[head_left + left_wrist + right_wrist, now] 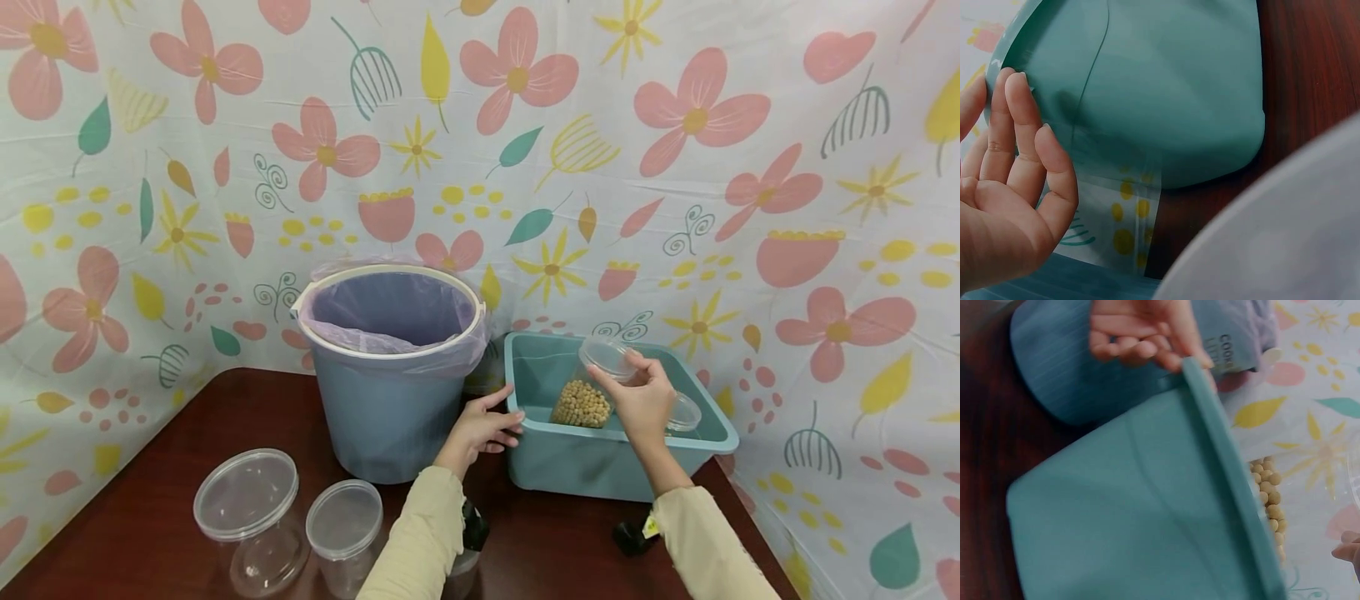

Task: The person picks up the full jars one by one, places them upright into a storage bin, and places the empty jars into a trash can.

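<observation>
My right hand point(641, 400) grips a clear plastic jar point(582, 406) near its lid, with thumb and fingers on opposite sides. The jar leans and is partly filled with round tan beans point(1270, 500). It is inside or just above the teal tub point(577, 467); whether it touches the bottom cannot be seen. My left hand point(480, 433) holds the tub's left rim at the front corner, thumb and fingers on either side. Another clear round lid or container point(684, 412) shows in the tub, partly hidden behind my right hand.
A blue-grey bucket point(382, 408) lined with a purple bag stands left of the tub. Two clear lidded containers point(247, 496) point(345, 521) stand at the front left of the dark table point(157, 467). Another is partly hidden by my left forearm. A flowered curtain point(480, 150) hangs behind.
</observation>
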A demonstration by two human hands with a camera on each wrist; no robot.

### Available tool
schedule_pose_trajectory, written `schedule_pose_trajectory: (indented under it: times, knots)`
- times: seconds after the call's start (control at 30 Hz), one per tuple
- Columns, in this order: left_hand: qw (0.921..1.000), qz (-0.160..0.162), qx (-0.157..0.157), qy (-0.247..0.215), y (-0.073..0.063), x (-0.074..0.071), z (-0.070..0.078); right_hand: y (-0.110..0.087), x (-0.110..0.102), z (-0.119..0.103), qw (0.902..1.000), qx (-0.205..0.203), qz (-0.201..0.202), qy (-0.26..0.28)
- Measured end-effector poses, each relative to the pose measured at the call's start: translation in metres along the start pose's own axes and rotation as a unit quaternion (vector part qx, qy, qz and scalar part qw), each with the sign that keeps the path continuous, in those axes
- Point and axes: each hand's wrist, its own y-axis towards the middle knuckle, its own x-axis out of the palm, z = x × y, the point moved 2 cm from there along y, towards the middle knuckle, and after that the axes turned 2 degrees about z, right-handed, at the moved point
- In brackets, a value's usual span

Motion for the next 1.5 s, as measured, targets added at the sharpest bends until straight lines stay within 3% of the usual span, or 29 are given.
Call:
schedule_pose_trajectory:
  times: [0.07,0.23,0.57,0.73,0.97,1.17,1.4,1.5]
  knots:
    - [1.0000,0.000,-0.003,-0.001,0.002,0.000,-0.001,-0.005,0.001,-0.001,1.0000,0.004,-0.006,0.006]
    - [1.0000,0.007,-0.004,-0.004,0.012,-0.001,-0.009,-0.017,-0.003,-0.032,0.9971,0.059,-0.045,0.019]
    - [0.9999,0.014,-0.004,-0.004,0.011,-0.002,-0.011,-0.025,0.000,-0.025,0.9867,0.101,-0.119,-0.046]
    - [0.9999,0.013,-0.002,-0.006,0.011,-0.001,-0.011,-0.023,-0.001,-0.025,0.9714,0.139,-0.169,-0.094]
    - [0.9999,0.013,0.001,-0.002,0.011,0.000,-0.012,-0.020,-0.004,-0.025,0.9409,0.174,-0.255,-0.139]
    - [0.9999,0.007,0.006,-0.005,0.010,0.001,-0.012,-0.016,-0.006,-0.023,0.9154,0.170,-0.332,-0.152]
    - [0.9999,0.008,0.009,-0.007,0.010,0.000,-0.013,-0.009,-0.012,-0.028,0.8977,0.121,-0.405,-0.125]
    - [0.9999,0.010,0.009,-0.007,0.011,-0.001,-0.014,-0.008,-0.014,-0.027,0.8966,0.120,-0.414,-0.101]
